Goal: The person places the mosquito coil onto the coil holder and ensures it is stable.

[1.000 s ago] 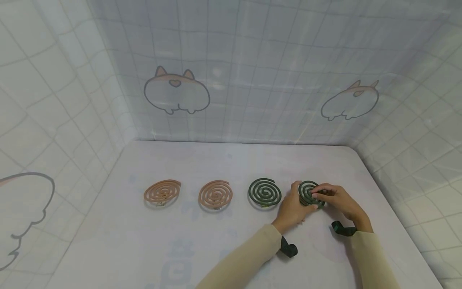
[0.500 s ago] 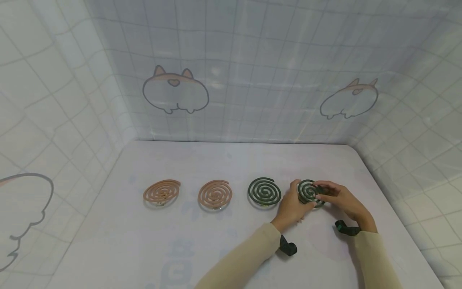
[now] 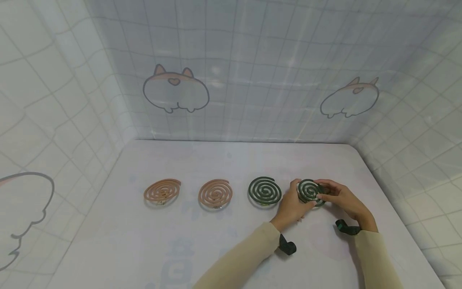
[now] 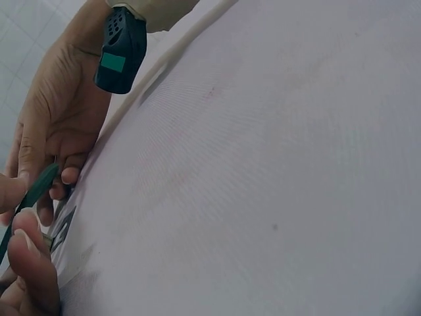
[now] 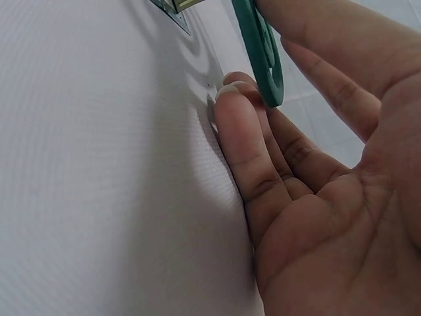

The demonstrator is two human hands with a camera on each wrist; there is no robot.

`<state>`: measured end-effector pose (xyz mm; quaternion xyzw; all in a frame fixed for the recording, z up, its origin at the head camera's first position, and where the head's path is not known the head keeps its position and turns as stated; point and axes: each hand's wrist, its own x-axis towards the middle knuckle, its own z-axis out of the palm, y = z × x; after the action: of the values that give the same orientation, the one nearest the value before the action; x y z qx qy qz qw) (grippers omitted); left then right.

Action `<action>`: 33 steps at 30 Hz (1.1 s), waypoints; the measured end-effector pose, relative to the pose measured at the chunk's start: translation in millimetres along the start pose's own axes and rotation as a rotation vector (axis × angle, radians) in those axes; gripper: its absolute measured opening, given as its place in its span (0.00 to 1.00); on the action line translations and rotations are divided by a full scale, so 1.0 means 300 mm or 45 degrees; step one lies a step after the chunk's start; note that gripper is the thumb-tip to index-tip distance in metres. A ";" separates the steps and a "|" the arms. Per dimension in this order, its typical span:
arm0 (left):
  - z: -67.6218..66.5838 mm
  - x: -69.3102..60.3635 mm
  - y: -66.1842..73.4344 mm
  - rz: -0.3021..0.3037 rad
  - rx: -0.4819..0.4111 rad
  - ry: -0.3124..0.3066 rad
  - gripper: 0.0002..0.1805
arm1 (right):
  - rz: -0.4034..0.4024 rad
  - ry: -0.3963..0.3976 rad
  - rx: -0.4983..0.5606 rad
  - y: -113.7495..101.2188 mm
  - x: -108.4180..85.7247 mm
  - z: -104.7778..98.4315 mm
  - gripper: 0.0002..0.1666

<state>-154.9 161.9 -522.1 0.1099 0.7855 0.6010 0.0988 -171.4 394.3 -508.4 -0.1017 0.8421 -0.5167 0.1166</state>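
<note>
In the head view, a green mosquito coil at the right end of a row sits between the two hands. The left hand holds its left rim between thumb and fingers. From the other side, the right hand pinches the coil, its thumb lying over the turns and its fingers at the right rim. The right wrist view shows the coil's edge raised off the table, and a small metal stand beneath. Whether the coil is fixed on that stand cannot be seen.
Left of the hands, another green coil and two brown coils, one nearer and one farther left, rest on small stands. The white table meets a grid-patterned cloth wall behind and at both sides.
The right hand has shifted slightly right, its fingers moving from the coil's middle toward the right rim. The left hand keeps its hold. Over the last half second little has moved.
</note>
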 end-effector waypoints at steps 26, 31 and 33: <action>-0.027 -0.024 0.020 0.028 0.139 -0.007 0.39 | 0.020 0.013 0.015 0.001 0.001 0.006 0.33; -0.023 -0.021 0.021 0.015 0.123 -0.004 0.38 | 0.029 0.021 -0.002 0.002 0.001 0.007 0.33; -0.023 -0.021 0.022 0.010 0.110 -0.008 0.38 | 0.034 0.022 -0.011 0.003 0.000 0.007 0.33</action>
<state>-150.4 155.4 -513.8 0.1191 0.8100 0.5665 0.0942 -170.7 393.0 -510.1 -0.0866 0.8466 -0.5123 0.1156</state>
